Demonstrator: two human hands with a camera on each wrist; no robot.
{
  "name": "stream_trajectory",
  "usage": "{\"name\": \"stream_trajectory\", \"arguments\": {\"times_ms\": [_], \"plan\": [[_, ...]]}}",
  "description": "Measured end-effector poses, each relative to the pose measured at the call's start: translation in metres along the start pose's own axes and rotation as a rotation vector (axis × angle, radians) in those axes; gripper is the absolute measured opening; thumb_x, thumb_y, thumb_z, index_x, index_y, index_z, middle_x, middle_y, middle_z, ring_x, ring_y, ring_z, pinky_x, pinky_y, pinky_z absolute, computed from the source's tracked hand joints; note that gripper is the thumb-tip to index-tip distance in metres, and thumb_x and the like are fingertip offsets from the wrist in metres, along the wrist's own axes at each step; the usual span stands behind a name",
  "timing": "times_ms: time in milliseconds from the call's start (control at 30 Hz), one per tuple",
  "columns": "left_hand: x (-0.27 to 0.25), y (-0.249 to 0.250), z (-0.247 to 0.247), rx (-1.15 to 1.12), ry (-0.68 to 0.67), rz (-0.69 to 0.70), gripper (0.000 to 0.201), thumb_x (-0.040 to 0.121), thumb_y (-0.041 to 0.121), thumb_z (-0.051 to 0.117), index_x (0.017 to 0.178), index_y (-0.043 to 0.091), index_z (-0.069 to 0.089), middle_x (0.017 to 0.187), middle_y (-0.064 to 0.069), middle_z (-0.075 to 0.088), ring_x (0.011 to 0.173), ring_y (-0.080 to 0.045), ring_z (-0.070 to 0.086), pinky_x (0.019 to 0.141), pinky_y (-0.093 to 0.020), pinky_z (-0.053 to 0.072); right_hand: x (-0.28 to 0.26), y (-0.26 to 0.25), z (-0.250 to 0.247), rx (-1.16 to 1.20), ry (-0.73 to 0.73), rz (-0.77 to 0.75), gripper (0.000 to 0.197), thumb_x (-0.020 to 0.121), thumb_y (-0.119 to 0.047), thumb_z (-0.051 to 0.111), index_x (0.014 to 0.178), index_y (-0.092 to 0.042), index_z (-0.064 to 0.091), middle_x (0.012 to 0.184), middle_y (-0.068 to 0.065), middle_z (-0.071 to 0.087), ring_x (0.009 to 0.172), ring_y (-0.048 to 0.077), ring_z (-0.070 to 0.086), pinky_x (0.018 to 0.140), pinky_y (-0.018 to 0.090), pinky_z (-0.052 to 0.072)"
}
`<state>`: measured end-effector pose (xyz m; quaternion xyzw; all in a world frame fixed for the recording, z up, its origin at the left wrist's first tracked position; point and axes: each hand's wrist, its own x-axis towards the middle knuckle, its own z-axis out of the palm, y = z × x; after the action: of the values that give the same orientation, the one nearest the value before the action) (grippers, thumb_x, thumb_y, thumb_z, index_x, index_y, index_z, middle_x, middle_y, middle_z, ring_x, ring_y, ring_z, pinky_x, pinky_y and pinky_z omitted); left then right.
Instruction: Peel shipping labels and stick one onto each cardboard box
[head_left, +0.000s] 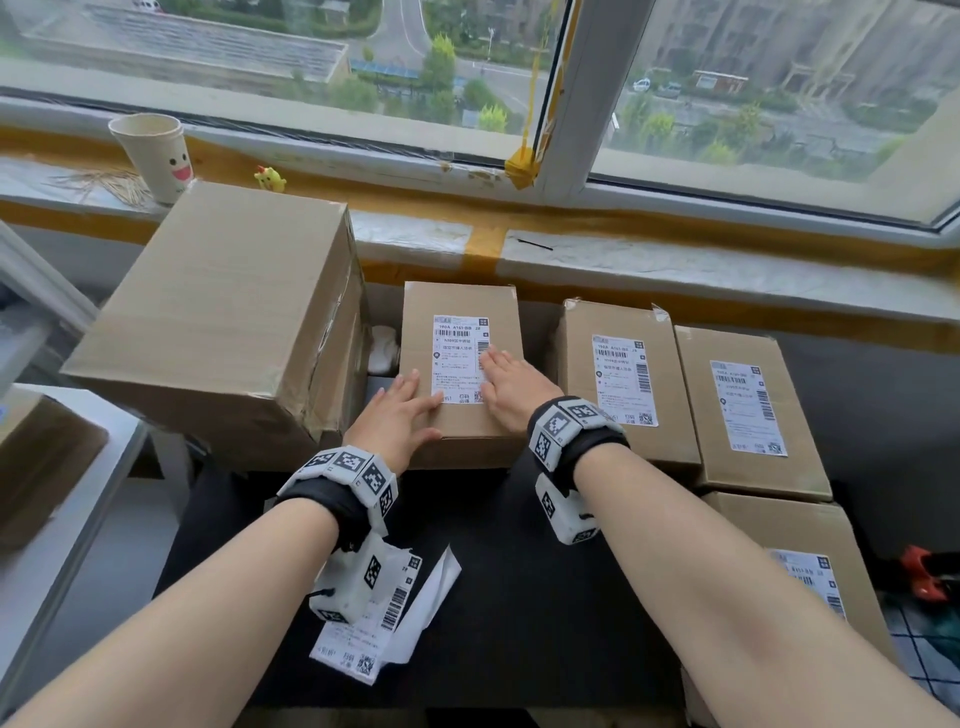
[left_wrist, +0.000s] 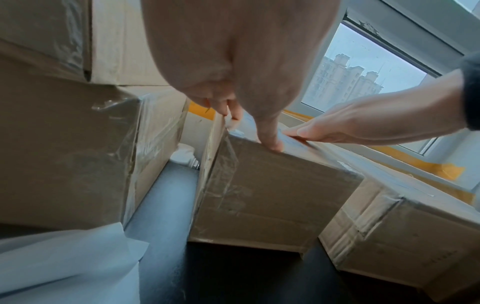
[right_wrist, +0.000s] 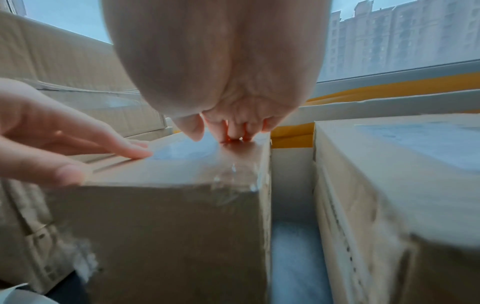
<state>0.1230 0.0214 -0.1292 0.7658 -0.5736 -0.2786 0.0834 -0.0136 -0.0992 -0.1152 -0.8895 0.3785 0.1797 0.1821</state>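
A small cardboard box (head_left: 457, 306) stands at the table's middle with a white shipping label (head_left: 457, 353) on its top. My left hand (head_left: 400, 410) lies flat on the box's near left corner, fingers straight, touching the label's lower left edge. My right hand (head_left: 511, 387) presses flat on the label's right side. In the left wrist view my left fingers (left_wrist: 270, 139) rest on the box (left_wrist: 272, 195) top edge. In the right wrist view my right fingertips (right_wrist: 233, 133) press the box (right_wrist: 168, 226) top. A large unlabelled box (head_left: 218, 312) stands at the left. Loose labels and backing paper (head_left: 395, 618) lie near my left forearm.
Three labelled boxes (head_left: 623, 374), (head_left: 748, 410), (head_left: 810, 566) stand to the right. A paper cup (head_left: 153, 156) and a yellow toy (head_left: 270, 179) sit on the window sill. A white table (head_left: 67, 519) with another box is at the left. An orange tool (head_left: 930, 571) lies far right.
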Motion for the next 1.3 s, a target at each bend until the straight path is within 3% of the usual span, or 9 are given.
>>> {"name": "stream_trajectory", "arguments": {"times_ms": [100,333,500,567,667,900,1033,1167,1300], "plan": [[0.000,0.003,-0.004,-0.022,-0.003,-0.010,0.058,0.092,0.032,0.053,0.145,0.026,0.030,0.160,-0.006,0.002,0.148,-0.020,0.000,0.118,-0.032,-0.001,0.011,0.002,-0.009,-0.012,-0.014,0.016,0.059,0.100,-0.029,0.026,0.150,-0.006,0.004,0.160,0.010,0.002,0.148,0.021,0.007,0.120,0.034,0.008],[0.007,-0.002,-0.010,-0.041,-0.061,-0.051,0.076,0.088,0.035,0.059,0.149,0.022,0.015,0.159,-0.004,-0.003,0.148,-0.023,-0.001,0.118,-0.034,0.001,0.005,-0.024,0.006,0.027,-0.005,-0.188,0.058,0.102,-0.033,0.029,0.151,-0.012,0.007,0.161,0.006,0.002,0.148,0.023,0.003,0.119,0.033,0.004],[0.006,-0.002,-0.006,-0.171,-0.008,-0.124,0.079,0.083,0.032,0.067,0.147,0.031,0.021,0.160,0.003,-0.004,0.145,-0.025,0.017,0.118,-0.036,0.018,-0.015,0.010,0.021,0.115,0.106,-0.060,0.061,0.101,-0.035,0.031,0.151,-0.012,0.003,0.161,0.003,0.001,0.148,0.017,0.001,0.119,0.030,0.002],[0.003,-0.002,-0.003,-0.265,0.043,-0.161,0.086,0.079,0.028,0.072,0.148,0.031,0.020,0.160,0.000,0.004,0.140,-0.026,0.031,0.114,-0.038,0.029,-0.023,0.014,0.025,0.261,0.141,0.026,0.064,0.100,-0.033,0.036,0.151,-0.014,0.002,0.161,0.001,-0.002,0.148,0.017,0.001,0.120,0.032,0.006],[-0.001,-0.005,0.001,-0.488,0.115,-0.272,0.099,0.069,0.027,0.081,0.147,0.022,0.019,0.149,-0.005,0.038,0.128,-0.026,0.048,0.109,-0.041,0.038,-0.034,0.007,0.029,0.523,0.195,0.116,0.071,0.096,-0.024,0.049,0.151,-0.015,0.005,0.161,-0.002,-0.002,0.146,0.018,0.016,0.118,0.033,0.017],[-0.008,-0.008,0.013,-0.704,0.204,-0.357,0.069,0.070,0.021,0.080,0.129,0.002,0.049,0.130,-0.015,0.057,0.120,-0.027,0.054,0.103,-0.033,0.040,-0.044,0.001,0.043,1.082,0.419,0.352,0.061,0.083,-0.008,0.068,0.137,-0.007,0.040,0.138,0.011,0.051,0.125,0.022,0.050,0.102,0.028,0.038],[-0.015,-0.006,0.013,-0.796,0.197,-0.329,0.062,0.073,0.013,0.077,0.127,-0.001,0.051,0.128,-0.019,0.058,0.119,-0.028,0.055,0.103,-0.033,0.040,-0.055,-0.003,0.050,1.253,0.475,0.346,0.057,0.082,0.003,0.065,0.134,-0.002,0.044,0.133,0.015,0.055,0.112,0.014,0.052,0.098,0.024,0.041],[-0.028,-0.002,0.001,-0.872,0.247,-0.249,0.057,0.078,0.012,0.073,0.129,0.002,0.051,0.128,-0.017,0.058,0.119,-0.027,0.055,0.105,-0.037,0.041,-0.071,-0.009,0.042,1.305,0.525,0.318,0.061,0.082,0.000,0.066,0.138,-0.005,0.041,0.136,0.011,0.053,0.126,0.021,0.049,0.106,0.032,0.041],[-0.046,0.012,-0.019,-0.992,0.301,-0.167,0.048,0.089,0.007,0.058,0.136,0.003,0.045,0.129,-0.016,0.056,0.110,-0.020,0.055,0.095,-0.027,0.041,-0.085,-0.017,0.022,1.360,0.600,0.275,0.063,0.081,0.004,0.066,0.138,-0.004,0.041,0.135,0.013,0.054,0.126,0.024,0.051,0.107,0.038,0.042]]}}
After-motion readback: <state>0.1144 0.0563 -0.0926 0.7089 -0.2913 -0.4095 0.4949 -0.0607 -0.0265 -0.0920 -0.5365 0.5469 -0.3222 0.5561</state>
